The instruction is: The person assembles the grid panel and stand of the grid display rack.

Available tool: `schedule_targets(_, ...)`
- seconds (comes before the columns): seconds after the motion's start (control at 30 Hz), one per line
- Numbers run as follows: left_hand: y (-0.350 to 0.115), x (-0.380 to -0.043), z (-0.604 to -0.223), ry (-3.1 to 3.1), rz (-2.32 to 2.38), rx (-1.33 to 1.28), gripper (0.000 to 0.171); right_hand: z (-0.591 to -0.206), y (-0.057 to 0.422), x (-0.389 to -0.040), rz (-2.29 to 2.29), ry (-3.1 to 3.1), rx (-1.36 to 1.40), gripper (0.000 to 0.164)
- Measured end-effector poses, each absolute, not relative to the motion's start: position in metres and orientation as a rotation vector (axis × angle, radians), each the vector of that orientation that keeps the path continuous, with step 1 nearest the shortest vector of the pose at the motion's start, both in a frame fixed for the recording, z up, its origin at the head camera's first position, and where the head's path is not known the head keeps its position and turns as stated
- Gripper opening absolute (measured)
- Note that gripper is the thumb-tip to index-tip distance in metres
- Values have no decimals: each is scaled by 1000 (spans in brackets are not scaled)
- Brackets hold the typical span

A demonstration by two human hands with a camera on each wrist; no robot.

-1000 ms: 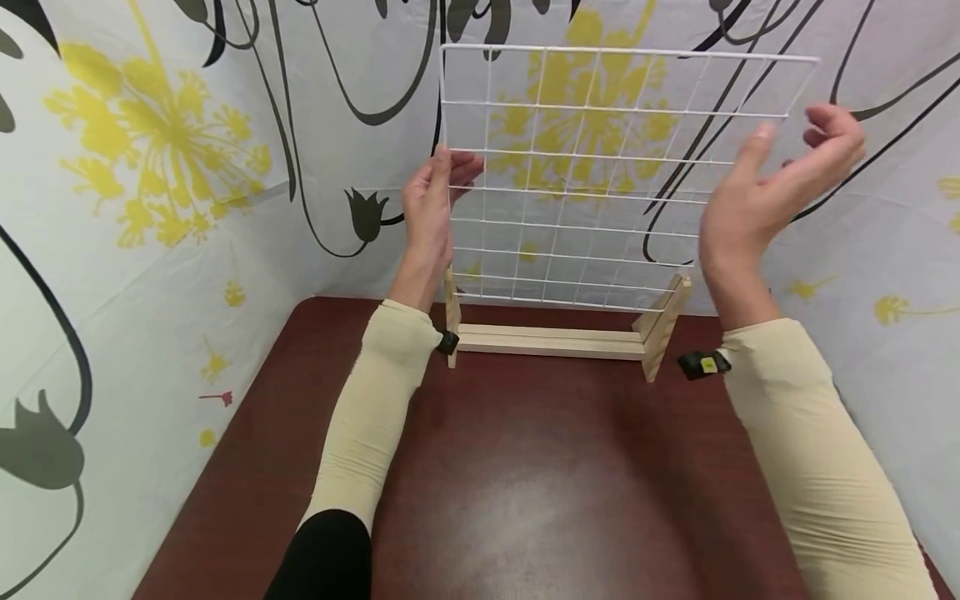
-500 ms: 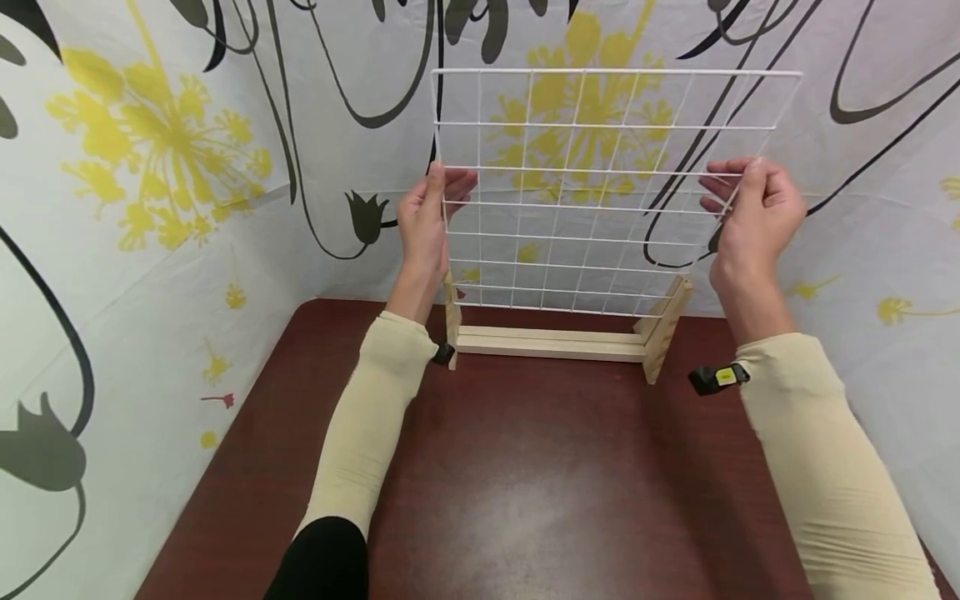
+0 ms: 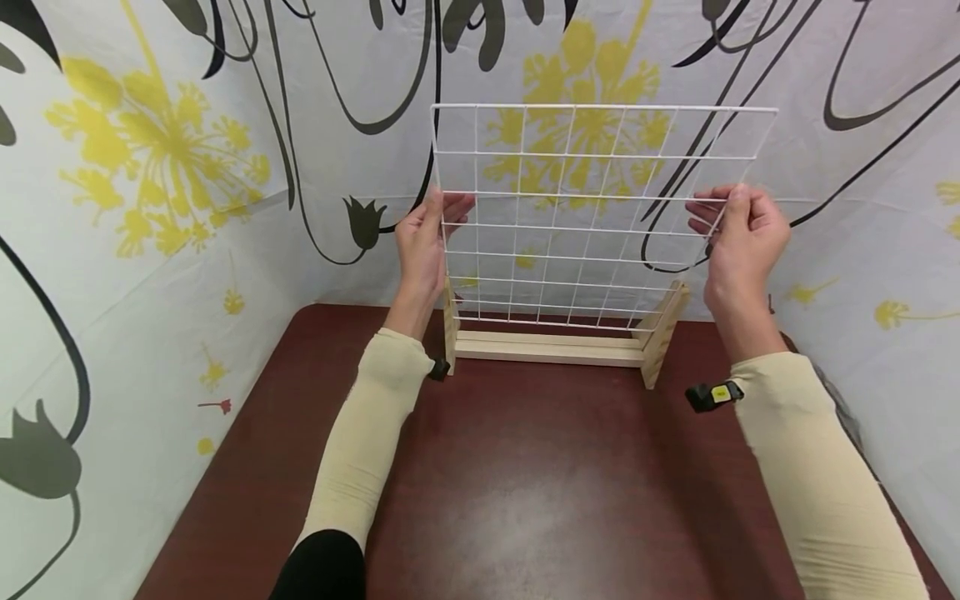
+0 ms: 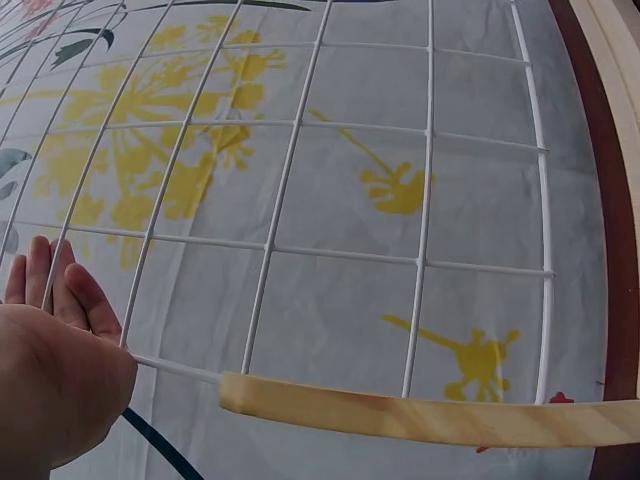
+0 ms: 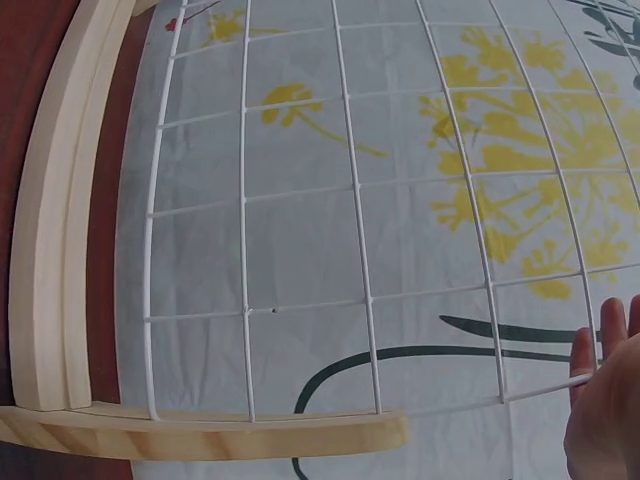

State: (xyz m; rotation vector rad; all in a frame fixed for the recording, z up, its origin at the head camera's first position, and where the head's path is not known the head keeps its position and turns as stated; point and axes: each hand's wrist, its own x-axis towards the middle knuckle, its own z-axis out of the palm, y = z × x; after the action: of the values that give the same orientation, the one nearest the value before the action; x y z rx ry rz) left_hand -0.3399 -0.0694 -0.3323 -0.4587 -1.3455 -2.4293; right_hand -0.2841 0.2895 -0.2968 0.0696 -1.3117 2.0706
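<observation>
A white wire grid panel (image 3: pixel 570 196) stands upright at the back of the table, leaning slightly. Its lower end sits between the side pieces of a pale wooden stand (image 3: pixel 551 350). My left hand (image 3: pixel 422 250) pinches the panel's left edge about halfway up, thumb in front and fingers behind the wires. On the opposite edge, at a similar height, my right hand (image 3: pixel 746 242) holds the wire the same way. In the left wrist view a wooden side piece (image 4: pixel 430 412) runs along the panel's edge. The right wrist view shows the stand's crossbar (image 5: pixel 50 220) beside the bottom wire, apart from it.
The dark red-brown table (image 3: pixel 525 467) extends in front of the stand. White cloth (image 3: pixel 300 150) with yellow and grey flower prints hangs close behind and on both sides. A small black device (image 3: pixel 712 396) is strapped at the right wrist.
The panel has come down toward the stand, with both hands lowering along with it. My right hand, off the panel a second ago with fingers spread, has taken hold of its right edge.
</observation>
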Motion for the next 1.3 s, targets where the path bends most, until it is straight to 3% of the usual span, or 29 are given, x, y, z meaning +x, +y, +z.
schedule_targets(0.5, -78, -335, -353, -1537, -2253, -493, 36, -326, 291, -279, 2023, -1329, 29, 22)
schedule_targets(1.3, -85, -331, -366, -1533, -2236, -514, 29, -338, 284, -285, 1914, -1324, 129, 21)
